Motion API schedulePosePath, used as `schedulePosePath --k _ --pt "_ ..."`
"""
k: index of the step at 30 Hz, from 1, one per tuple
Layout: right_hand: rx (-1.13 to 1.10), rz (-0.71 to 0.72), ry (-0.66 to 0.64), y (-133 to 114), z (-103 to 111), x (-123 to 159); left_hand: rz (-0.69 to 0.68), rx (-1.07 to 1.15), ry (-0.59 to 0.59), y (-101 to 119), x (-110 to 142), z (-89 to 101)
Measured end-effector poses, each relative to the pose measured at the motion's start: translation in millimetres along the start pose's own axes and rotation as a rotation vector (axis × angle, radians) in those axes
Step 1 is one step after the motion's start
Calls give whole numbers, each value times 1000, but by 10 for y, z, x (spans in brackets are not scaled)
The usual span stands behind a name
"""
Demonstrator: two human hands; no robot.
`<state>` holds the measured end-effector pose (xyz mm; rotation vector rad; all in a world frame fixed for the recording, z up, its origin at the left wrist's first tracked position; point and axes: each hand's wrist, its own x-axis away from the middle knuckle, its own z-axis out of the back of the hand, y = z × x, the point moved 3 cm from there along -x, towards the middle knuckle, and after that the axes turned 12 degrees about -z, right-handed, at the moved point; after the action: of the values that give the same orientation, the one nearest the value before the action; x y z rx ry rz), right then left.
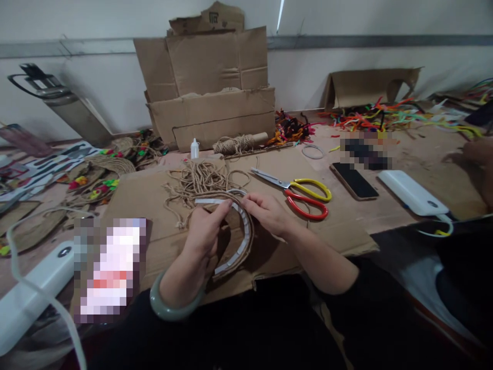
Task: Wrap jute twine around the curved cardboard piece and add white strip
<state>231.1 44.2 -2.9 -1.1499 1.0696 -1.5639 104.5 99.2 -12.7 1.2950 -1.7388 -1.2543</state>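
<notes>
A curved cardboard piece, edged with white tape on its inner side and brown twine along its outer side, is held above the cardboard sheet. My left hand pinches its upper part, the thumb on the white strip. Closed at the curve's top right, my right hand has thumb and forefinger together on the twine edge. A loose heap of brown twine lies just beyond both hands. To the right of my right hand rest scissors with one yellow and one red handle, blades apart.
Behind the cardboard sheet stand a small white bottle, a twine roll and a cardboard box. A phone and white power bank lie right; another white device with cable lies left. Another person's hand is far right.
</notes>
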Motion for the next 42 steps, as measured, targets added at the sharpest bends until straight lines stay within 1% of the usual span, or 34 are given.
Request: schedulePosePath --k 3,4,8,10,13,14,16,18,20,23,25,30,32,36,39,42 --pt "-11 12 6 -12 -2 5 89 13 -16 -11 29 -21" --pt "-12 13 -1 -15 -7 7 87 9 -11 -8 31 -19" --pt "-23 6 -27 -1 -29 7 10 12 28 7 17 8" --pt "-28 22 -3 14 -24 0 22 29 23 2 17 7" --pt "-28 42 45 32 -7 -14 63 45 -32 -2 31 -22" --pt "-27 46 49 32 -4 -17 79 40 -48 -4 36 -29" --pt "-23 54 20 21 -10 -22 101 14 -41 -10 42 -25" --pt "-21 68 -16 -1 -21 -19 95 -15 5 -13 39 -4" --pt "-14 78 -20 -20 -25 -11 80 -13 26 -12 34 5" --pt "-10 82 34 -35 -12 2 97 9 -29 -12 35 -18" --pt "-12 83 47 -37 -9 7 96 2 -53 -10 37 -30" --pt "7 45 -6 -15 -27 -1 33 -14 -28 7 27 -20" --pt "8 38 17 -3 -18 -6 57 -9 -51 8 32 -27" --pt "-58 56 48 9 7 -14 182 -74 -89 -1 55 -41" --pt "-106 62 6 10 0 -16 167 -63 -64 11 50 -40" --pt "-113 28 -19 20 -14 -15 141 -31 -29 9 36 -29"
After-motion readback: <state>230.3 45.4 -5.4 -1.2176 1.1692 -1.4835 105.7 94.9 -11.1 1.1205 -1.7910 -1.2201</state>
